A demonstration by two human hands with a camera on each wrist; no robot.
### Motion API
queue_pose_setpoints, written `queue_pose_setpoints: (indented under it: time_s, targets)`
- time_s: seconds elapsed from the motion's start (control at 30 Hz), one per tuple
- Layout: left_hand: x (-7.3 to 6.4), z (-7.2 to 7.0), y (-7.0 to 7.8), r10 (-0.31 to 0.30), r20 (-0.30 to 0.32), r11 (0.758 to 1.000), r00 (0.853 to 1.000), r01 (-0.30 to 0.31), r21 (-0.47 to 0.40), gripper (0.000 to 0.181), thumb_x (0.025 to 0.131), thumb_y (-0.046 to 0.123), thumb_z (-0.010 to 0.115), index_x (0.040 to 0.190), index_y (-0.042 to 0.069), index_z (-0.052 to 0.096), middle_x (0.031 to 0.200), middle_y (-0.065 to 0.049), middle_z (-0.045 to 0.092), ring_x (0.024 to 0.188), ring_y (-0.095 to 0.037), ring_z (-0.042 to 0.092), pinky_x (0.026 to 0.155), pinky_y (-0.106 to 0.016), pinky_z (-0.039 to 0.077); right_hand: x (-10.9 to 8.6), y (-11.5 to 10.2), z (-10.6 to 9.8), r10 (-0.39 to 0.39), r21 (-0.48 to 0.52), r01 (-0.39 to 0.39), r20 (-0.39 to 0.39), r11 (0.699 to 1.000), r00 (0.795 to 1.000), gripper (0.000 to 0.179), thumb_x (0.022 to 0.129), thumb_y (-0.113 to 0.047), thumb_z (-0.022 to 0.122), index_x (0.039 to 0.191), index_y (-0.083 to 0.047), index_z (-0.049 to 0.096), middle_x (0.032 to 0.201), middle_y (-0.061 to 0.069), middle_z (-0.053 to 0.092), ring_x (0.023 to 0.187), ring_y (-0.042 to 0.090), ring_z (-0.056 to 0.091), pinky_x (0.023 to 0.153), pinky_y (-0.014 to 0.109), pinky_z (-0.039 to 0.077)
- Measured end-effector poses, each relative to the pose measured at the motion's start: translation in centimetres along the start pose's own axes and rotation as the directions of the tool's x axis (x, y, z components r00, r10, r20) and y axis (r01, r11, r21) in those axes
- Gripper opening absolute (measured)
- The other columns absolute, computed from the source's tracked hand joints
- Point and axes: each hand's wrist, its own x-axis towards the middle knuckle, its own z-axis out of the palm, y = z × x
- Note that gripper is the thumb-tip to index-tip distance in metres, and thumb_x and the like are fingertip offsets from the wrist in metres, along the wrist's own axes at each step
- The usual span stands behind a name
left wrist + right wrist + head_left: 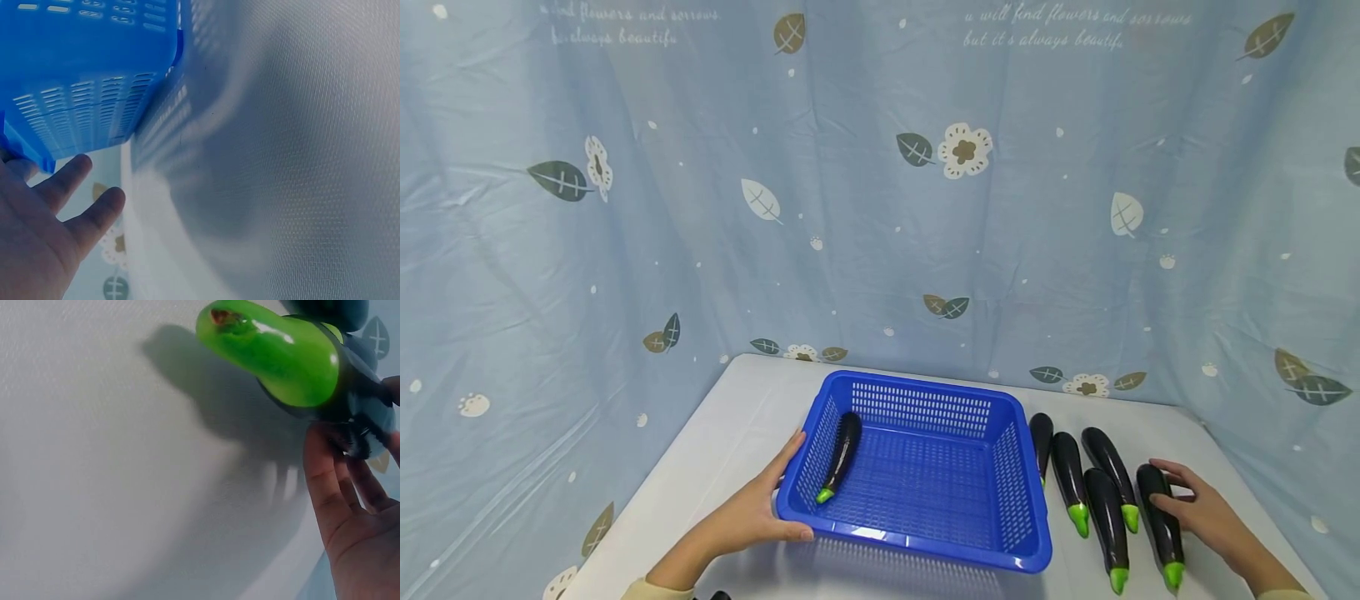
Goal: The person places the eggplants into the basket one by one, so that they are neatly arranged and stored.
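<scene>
The head view looks forward and down from above the table's (718, 446) near side, far enough back to take in both the left hand (758, 510) and right hand (1204, 510) and the curtain (850, 183). The left wrist view, turned sideways, looks from close by along the tabletop, sharing that hand and the basket (917, 542) with the head view. The right wrist view, very near, faces the eggplant's (1159, 521) green end, sharing eggplant and right hand with the head view.

right grip (359, 531) | holds green-capped dark eggplant (303, 365) | shadow (225, 419) on white tabletop (94, 456)
</scene>
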Motion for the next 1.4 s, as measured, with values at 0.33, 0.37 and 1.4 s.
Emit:
queue_pose_setpoints:
  time_s: [0.33,0.37,1.4]
  targets:
    - [0.1,-0.2,-0.1,-0.011,0.004,1.0,1.0,0.011,0.006,0.131,0.073,0.036,0.093,0.165,0.028,0.001,0.171,-0.011,0.001,0.148,-0.049,0.024,0.111,-0.069,0.031,-0.2,-1.2,-0.5,-0.045,-0.003,0.045,-0.047,0.999,0.998,0.086,0.098,-0.04,0.064,0.155,0.005,0.019,0.143,0.046,0.025,0.118,0.06,0.048,0.078,0.047,0.058]
    - [0.2,-0.2,-0.1,-0.011,0.004,1.0,1.0,0.011,0.007,0.131,0.073,0.036,0.093,0.165,0.028,0.001,0.171,-0.011,0.001,0.148,-0.049,0.025,0.11,-0.069,0.031,-0.2,-1.3,-0.5,-0.046,-0.003,0.046,-0.05,0.999,0.998,0.086,0.098,-0.04,0.064,0.156,0.005,0.019,0.144,0.046,0.025,0.118,0.06,0.048,0.079,0.047,0.058]
    - [0.2,-0.6,0.3,-0.03,0.017,0.999,0.999,0.031,-0.014,0.13,0.074,0.034,0.092,0.165,0.03,0.0,0.171,-0.011,0.0,0.148,-0.05,0.024,0.111,-0.068,0.03,-0.3,-6.4,1.4,-0.216,0.013,0.218,-0.096,0.976,0.972,0.077,0.101,-0.038,0.062,0.157,-0.001,0.025,0.149,0.04,0.031,0.119,0.052,0.052,0.082,0.048,0.058]
